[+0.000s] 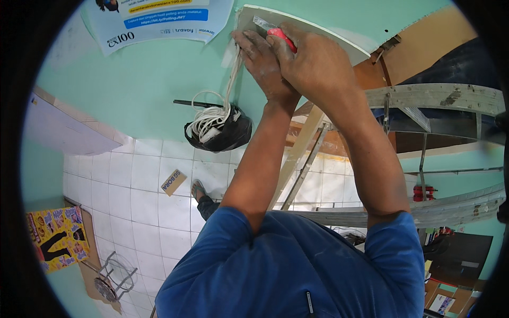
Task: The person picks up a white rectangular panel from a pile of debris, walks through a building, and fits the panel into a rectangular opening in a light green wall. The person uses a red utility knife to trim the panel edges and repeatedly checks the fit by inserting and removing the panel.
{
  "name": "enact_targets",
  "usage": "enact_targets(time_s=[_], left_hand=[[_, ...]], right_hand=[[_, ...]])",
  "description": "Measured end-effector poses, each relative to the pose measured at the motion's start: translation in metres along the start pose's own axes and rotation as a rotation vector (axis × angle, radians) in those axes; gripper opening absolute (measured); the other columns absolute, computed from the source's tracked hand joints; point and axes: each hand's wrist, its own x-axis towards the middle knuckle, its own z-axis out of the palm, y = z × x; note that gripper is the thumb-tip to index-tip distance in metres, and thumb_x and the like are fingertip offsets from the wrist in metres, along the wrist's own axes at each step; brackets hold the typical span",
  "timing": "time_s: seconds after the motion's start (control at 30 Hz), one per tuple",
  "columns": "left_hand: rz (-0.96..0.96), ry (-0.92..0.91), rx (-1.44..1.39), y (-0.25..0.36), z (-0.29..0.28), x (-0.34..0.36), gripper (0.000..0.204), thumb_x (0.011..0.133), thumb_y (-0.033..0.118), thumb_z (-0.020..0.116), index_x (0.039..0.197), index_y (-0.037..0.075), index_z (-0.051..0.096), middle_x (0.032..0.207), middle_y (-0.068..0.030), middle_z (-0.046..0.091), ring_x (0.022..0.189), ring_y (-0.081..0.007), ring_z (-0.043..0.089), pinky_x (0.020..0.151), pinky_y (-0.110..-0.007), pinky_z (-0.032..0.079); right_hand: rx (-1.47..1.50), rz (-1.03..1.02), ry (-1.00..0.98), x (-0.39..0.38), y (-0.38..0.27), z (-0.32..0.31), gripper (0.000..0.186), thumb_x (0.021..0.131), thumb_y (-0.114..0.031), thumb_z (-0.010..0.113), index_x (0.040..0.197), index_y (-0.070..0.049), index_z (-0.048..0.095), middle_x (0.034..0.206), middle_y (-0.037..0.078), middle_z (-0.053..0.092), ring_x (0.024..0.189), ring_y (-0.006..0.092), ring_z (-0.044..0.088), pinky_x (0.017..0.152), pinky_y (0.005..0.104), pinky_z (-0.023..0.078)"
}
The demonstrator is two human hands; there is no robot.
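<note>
My right hand (318, 63) grips the red handle of a putty knife (281, 40). Its flat, smeared metal blade lies against a grey panel (313, 24) with a pale edge, up on the green wall. Just left of it, my left hand (265, 66) rests with fingers stretched out along the panel's lower left part, its wrist partly behind the right hand. Pale dust covers the fingers of both hands. A white cable (231, 79) runs down the wall from beside the left fingertips.
The cable's coil sits in a black plastic bag (241, 132) against the wall. A metal ladder (435, 98) spans the right side. Below are a tiled floor (143, 196), a cardboard piece (173, 182), a sandalled foot (198, 190) and a stool (114, 275). A poster (159, 24) hangs upper left.
</note>
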Motion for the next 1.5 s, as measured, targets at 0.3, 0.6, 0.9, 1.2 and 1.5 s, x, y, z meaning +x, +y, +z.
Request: enact_targets(time_s=[0.3, 0.6, 0.9, 1.2, 1.5], left_hand=[[-0.035, -0.028, 0.194, -0.023, 0.019, -0.009, 0.081, 0.096, 0.034, 0.056, 0.152, -0.009, 0.016, 0.156, -0.0411, 0.011, 0.146, -0.0560, 0.013, 0.115, -0.061, 0.022], [0.013, 0.049, 0.112, -0.017, 0.015, -0.013, 0.105, 0.088, 0.043, 0.068, 0.158, -0.003, 0.004, 0.160, -0.0377, 0.003, 0.149, -0.0529, 0.009, 0.117, -0.061, 0.019], [0.016, 0.089, 0.103, -0.013, 0.017, -0.011, 0.125, 0.070, 0.034, 0.087, 0.157, -0.004, 0.006, 0.158, -0.0407, 0.004, 0.147, -0.0563, 0.011, 0.116, -0.063, 0.021], [-0.079, 0.043, 0.052, -0.004, 0.014, -0.009, 0.131, 0.067, 0.037, 0.090, 0.156, -0.005, 0.004, 0.159, -0.0399, 0.000, 0.148, -0.0552, 0.007, 0.117, -0.061, 0.019], [0.043, 0.029, 0.032, -0.019, 0.016, -0.012, 0.108, 0.084, 0.026, 0.073, 0.156, -0.006, -0.001, 0.160, -0.0375, -0.004, 0.149, -0.0540, 0.003, 0.119, -0.060, 0.016]], right_hand=[[0.060, 0.001, -0.034, -0.009, 0.015, -0.006, 0.046, 0.097, -0.039, 0.057, 0.123, -0.003, 0.067, 0.091, 0.025, 0.071, 0.087, 0.0409, 0.069, 0.080, 0.0465, 0.054], [0.040, 0.067, -0.044, -0.021, 0.041, -0.007, 0.041, 0.097, -0.038, 0.058, 0.120, -0.005, 0.068, 0.086, 0.022, 0.070, 0.084, 0.0407, 0.068, 0.075, 0.0493, 0.053], [-0.027, 0.077, -0.011, -0.034, 0.057, -0.014, 0.038, 0.098, -0.035, 0.057, 0.121, -0.007, 0.067, 0.085, 0.021, 0.071, 0.080, 0.0378, 0.069, 0.073, 0.0485, 0.053], [-0.052, 0.045, -0.011, -0.032, 0.064, -0.020, 0.036, 0.098, -0.033, 0.059, 0.122, -0.007, 0.067, 0.076, 0.020, 0.068, 0.073, 0.0389, 0.067, 0.068, 0.0479, 0.052], [-0.061, -0.082, 0.050, -0.037, 0.042, -0.014, 0.039, 0.098, -0.038, 0.059, 0.119, -0.006, 0.068, 0.075, 0.020, 0.067, 0.073, 0.0397, 0.067, 0.067, 0.0484, 0.052]])
